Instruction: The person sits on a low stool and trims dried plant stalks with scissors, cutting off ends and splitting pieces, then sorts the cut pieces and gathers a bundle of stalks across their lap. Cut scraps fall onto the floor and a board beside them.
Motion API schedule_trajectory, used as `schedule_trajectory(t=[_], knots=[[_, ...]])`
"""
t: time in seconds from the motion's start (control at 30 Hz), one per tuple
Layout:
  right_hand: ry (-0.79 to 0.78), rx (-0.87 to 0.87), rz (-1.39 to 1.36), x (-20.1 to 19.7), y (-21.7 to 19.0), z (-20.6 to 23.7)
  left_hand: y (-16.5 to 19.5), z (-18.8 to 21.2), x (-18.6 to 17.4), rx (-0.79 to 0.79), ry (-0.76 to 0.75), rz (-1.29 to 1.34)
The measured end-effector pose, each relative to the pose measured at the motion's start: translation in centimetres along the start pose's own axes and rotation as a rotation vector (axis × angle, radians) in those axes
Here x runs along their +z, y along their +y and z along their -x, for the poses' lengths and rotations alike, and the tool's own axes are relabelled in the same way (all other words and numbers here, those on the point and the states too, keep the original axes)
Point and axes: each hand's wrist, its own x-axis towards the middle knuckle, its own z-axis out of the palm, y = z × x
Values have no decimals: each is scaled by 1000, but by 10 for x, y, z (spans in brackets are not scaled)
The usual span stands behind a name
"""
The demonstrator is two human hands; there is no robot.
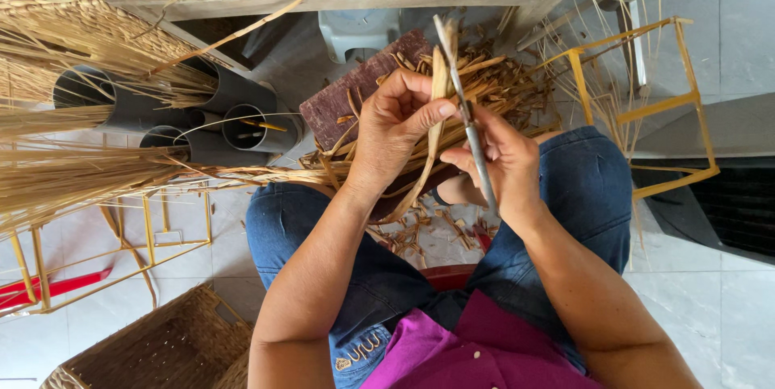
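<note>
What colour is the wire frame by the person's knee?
Yellow; the wire frame shows best in the head view.

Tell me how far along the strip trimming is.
Done: a heap of cut scraps covers the wooden block and floor. In hand: the left hand pinches one dried strip while the right hand holds a thin blade against it. Left: long uncut bundles lie at the left.

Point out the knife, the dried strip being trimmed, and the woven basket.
knife [476, 147], head view, middle of the blade.
dried strip [430, 155], head view, stretch below the left thumb.
woven basket [165, 349], head view, its slanted side wall.
</note>
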Motion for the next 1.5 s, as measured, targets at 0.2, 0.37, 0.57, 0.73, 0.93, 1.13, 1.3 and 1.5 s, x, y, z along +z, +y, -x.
schedule_trajectory(t=[0.2,0.37,0.57,0.73,0.93,1.13,1.3,1.5], knots=[[176,13,-245,-15,-13,-2,8,-4,-17,-4,133,-86],[273,-33,-345,-32,-19,-5,-31,-39,-48,86,295,-523],[319,13,-374,-37,-20,-7,-119,-53,-78,92,187,-1365],[312,22,-401,-40,-19,-8,-150,-51,-96,-66,115,-1528],[318,15,-456,-39,-15,-10,-101,-59,-73,12,257,-1276],[316,38,-287,-38,-14,-17,-15,-25,-39,10,217,-747],[144,23,-255,-36,-11,-18,4,1,-24,-135,97,-484],[96,-13,-188,-30,-7,-15,13,11,-20,-201,-76,-721]])
